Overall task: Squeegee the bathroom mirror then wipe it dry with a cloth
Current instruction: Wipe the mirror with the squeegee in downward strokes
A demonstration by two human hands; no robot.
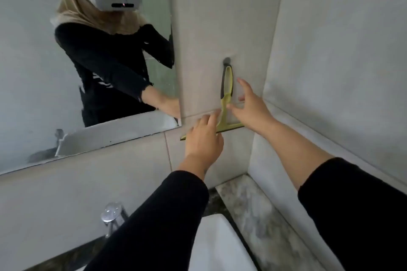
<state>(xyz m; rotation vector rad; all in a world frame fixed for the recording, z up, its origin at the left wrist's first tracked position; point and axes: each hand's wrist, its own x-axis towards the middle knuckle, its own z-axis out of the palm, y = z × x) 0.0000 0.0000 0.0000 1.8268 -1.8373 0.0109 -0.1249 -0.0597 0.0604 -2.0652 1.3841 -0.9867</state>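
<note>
Your mirror (66, 72) fills the left of the pale tiled wall (209, 17), smooth and reflective, above a mottled marble tabletop (253, 209) and white basin (215, 244). The squeegee (225, 99) hangs on the wall right of the mirror from a dark hook (226, 61), long axis vertical, yellow-green plastic handle up, blade bar at the bottom. Your left hand (202, 138) covers the blade, fingers loosely spread; your right hand (253, 108) has fingers wide open beside the handle, holding nothing.
</note>
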